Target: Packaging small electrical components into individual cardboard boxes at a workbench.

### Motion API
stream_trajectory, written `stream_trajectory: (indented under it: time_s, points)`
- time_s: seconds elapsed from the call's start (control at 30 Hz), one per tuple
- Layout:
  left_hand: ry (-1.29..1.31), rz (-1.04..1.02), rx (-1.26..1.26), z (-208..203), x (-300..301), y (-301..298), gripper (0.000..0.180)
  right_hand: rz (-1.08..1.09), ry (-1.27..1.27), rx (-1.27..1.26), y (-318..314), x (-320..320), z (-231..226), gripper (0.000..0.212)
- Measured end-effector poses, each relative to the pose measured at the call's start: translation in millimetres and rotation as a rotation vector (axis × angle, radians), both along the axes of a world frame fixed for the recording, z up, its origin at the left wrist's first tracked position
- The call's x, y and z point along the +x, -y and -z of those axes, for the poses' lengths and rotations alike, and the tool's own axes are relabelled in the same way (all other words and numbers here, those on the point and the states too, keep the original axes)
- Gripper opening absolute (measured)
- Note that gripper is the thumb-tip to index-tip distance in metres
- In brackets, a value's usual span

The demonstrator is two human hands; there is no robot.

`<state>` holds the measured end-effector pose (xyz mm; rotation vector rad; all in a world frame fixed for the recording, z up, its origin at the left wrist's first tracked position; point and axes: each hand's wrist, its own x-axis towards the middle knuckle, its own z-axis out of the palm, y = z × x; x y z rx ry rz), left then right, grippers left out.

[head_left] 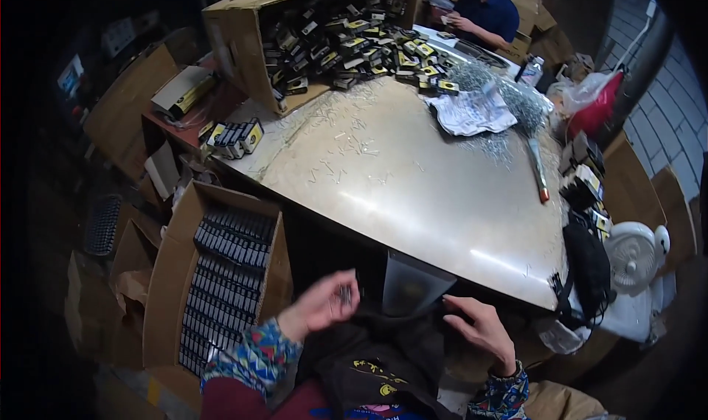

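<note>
My left hand (324,303) is curled in front of my lap around a small, shiny metallic thing, too small to name. To the right, my right hand (483,330) has its fingers stretched out and apart, with nothing seen in it. Between the hands, a translucent plastic bin (414,278) sits just below the table edge; the right fingertips are near its right side. On the worktable (413,176) lie scattered thin metal pins (354,143), and a larger heap of them (520,99) stands at the far right beside a crumpled printed paper (476,114).
A tipped carton (234,51) spills small black-and-yellow boxes (354,47) onto the table. Another carton (166,272), left of me, holds rows of small boxes. A brush (538,171), a white fan (633,256) and a black bag (586,272) are on the right. Another person (487,14) works across the table.
</note>
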<state>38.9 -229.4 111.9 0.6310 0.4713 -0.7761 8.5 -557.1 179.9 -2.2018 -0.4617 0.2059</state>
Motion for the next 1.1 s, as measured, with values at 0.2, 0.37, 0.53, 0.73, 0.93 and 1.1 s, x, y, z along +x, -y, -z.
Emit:
stream_trajectory:
  time_s: [0.2,0.37,0.53,0.73,0.93,1.1]
  points:
    - [1.205,-0.16,1.663,-30.2,196.9,-43.9,0.036,0.017,0.206,0.007,-18.5,62.7,-11.0,0.029]
    - [1.227,0.093,1.825,7.3,294.5,3.2,0.059,0.113,0.067,0.009,-2.2,97.5,-12.2,0.021]
    - [1.156,-0.054,2.018,6.8,397.7,-56.4,0.056,0.15,0.361,-0.073,33.1,170.4,0.9,0.025]
    - [1.223,0.473,1.92,-16.7,406.1,42.0,0.054,0.487,0.523,-0.337,60.7,341.0,59.8,0.041]
    - [1.809,0.472,1.546,-2.5,321.0,106.9,0.048,0.379,0.59,-0.403,43.8,334.2,63.6,0.044]
    - [1.682,0.115,1.301,-40.0,400.0,121.6,0.024,0.371,0.441,-0.408,73.0,323.2,39.7,0.046]
